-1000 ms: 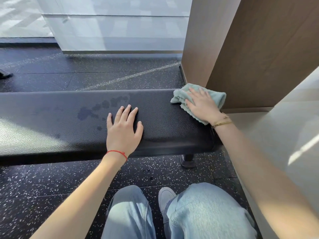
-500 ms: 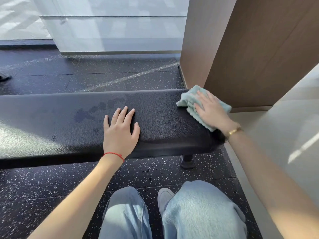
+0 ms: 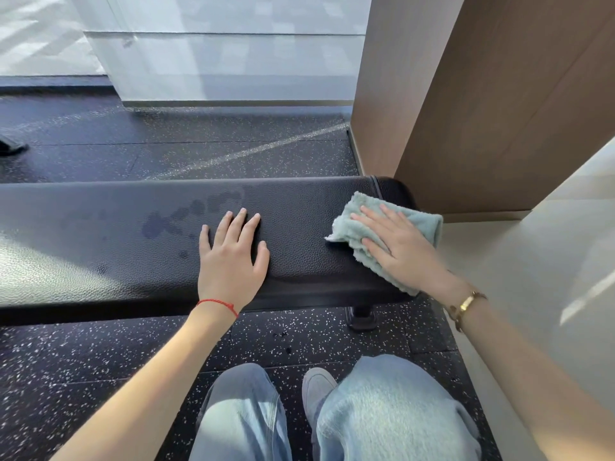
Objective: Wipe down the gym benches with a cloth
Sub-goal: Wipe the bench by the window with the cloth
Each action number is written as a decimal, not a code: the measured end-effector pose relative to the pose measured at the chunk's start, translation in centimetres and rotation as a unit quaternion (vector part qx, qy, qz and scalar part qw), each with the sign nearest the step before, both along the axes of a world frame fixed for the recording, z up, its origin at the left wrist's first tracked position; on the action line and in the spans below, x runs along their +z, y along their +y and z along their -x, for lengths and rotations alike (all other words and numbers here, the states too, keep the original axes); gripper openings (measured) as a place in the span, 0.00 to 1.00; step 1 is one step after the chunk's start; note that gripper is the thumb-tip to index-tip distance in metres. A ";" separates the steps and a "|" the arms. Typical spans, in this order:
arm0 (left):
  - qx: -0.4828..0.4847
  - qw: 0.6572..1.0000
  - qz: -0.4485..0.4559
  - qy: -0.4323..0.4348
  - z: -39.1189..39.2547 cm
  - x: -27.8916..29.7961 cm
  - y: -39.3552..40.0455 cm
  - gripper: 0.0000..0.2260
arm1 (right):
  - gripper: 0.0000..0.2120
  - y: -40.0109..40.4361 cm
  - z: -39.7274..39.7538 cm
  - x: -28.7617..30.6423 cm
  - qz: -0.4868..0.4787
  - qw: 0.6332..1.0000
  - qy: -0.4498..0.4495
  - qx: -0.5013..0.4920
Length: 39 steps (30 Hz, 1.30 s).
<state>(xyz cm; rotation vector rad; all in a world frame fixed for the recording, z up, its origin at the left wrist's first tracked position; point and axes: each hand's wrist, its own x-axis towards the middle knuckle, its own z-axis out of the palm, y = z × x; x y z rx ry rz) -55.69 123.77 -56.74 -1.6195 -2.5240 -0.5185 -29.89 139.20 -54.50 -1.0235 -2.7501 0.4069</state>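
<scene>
While flat on the bench (image 3: pixel 100 227), cloth (image 3: pixel 359 227) under right hand (image 3: pixel 399 247).

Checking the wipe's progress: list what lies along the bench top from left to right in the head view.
Damp patches → left hand flat on the bench → cloth → right hand pressing it.

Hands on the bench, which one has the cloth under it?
The right hand, wearing the gold bracelet, presses flat on the green cloth. The left hand, with the red string, rests on bare bench.
</scene>
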 end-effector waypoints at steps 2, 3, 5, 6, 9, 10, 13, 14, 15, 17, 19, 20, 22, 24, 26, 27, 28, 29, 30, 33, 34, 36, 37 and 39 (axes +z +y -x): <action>0.003 1.000 -0.001 0.000 0.0 0.1 0.1 0.25 | 0.24 3.6 3.2 0.3 -0.002 0.999 -0.022 -0.032; 0.002 1.000 -0.002 0.000 0.0 0.1 0.1 0.25 | 0.24 5.2 5.1 0.5 0.002 0.998 -0.042 -0.050; 0.002 1.000 -0.005 0.000 0.0 0.1 0.0 0.25 | 0.25 6.7 8.3 0.9 0.004 0.995 -0.070 -0.075; 0.002 1.000 -0.006 0.000 0.0 0.1 0.0 0.25 | 0.25 6.5 9.2 1.0 0.004 0.995 -0.068 -0.076; 0.001 1.000 -0.005 0.003 0.2 -0.1 0.0 0.25 | 0.25 2.4 8.2 0.3 0.013 0.999 -0.030 -0.028; 0.001 1.000 -0.005 0.003 0.2 -0.1 0.0 0.25 | 0.25 0.4 6.9 0.1 0.003 1.000 -0.018 0.001; 0.002 1.000 -0.002 0.006 0.3 -0.3 0.0 0.25 | 0.24 -4.3 2.6 -0.5 -0.018 0.997 0.000 0.076; 0.001 1.000 -0.003 0.008 0.4 -0.3 0.0 0.25 | 0.25 -4.7 1.6 -0.4 -0.012 0.997 0.004 0.080; 0.000 1.000 -0.003 0.009 0.3 -0.3 0.1 0.25 | 0.25 -4.5 0.9 -0.3 -0.008 0.997 0.004 0.076; 0.000 1.000 -0.003 0.009 0.3 -0.2 0.1 0.25 | 0.26 -2.2 1.0 -0.2 -0.011 0.999 -0.003 0.045; 0.001 1.000 -0.003 0.006 0.2 -0.2 0.2 0.25 | 0.27 1.8 3.0 0.1 -0.020 1.000 -0.019 -0.008; 0.002 1.000 -0.003 0.005 0.3 -0.2 0.2 0.25 | 0.26 3.7 4.5 0.2 -0.019 0.998 -0.037 -0.037; 0.002 1.000 -0.003 0.006 0.3 -0.2 0.1 0.25 | 0.26 5.8 7.5 0.3 -0.015 0.995 -0.064 -0.078; 0.003 1.000 -0.006 0.005 0.3 -0.2 0.1 0.25 | 0.25 5.2 9.3 0.2 -0.002 0.996 -0.047 -0.075; 0.003 1.000 -0.008 0.006 0.4 -0.3 0.0 0.24 | 0.25 2.0 8.6 -0.3 0.005 0.999 -0.020 -0.028; 0.003 1.000 -0.009 0.008 0.4 -0.3 0.0 0.24 | 0.25 0.0 7.5 -0.4 -0.001 1.000 -0.009 0.006; 0.003 1.000 -0.009 0.008 0.5 -0.4 0.0 0.24 | 0.24 -1.8 6.0 -0.4 -0.005 0.999 -0.002 0.039; 0.003 1.000 -0.009 0.007 0.5 -0.4 0.0 0.25 | 0.25 -3.3 4.6 -0.4 -0.006 0.998 0.002 0.068; 0.001 1.000 -0.008 0.007 0.5 -0.4 0.1 0.25 | 0.25 -4.4 3.2 -0.4 -0.003 0.996 0.002 0.087; -0.001 1.000 -0.010 0.007 0.5 -0.5 0.1 0.25 | 0.29 -4.0 0.8 0.0 -0.010 0.996 -0.014 0.083; -0.001 1.000 -0.010 0.005 0.5 -0.5 0.1 0.25 | 0.30 -2.8 0.8 0.1 -0.019 0.997 -0.025 0.067; 0.001 1.000 -0.010 0.004 0.4 -0.5 0.1 0.25 | 0.30 0.8 2.4 0.6 -0.028 0.998 -0.044 0.019; 0.001 1.000 -0.009 0.002 0.4 -0.5 0.1 0.25 | 0.30 2.6 3.7 0.7 -0.026 0.998 -0.058 -0.011; -0.001 1.000 -0.007 0.000 0.4 -0.5 0.1 0.25 | 0.29 5.0 6.2 0.6 -0.028 0.993 -0.091 -0.064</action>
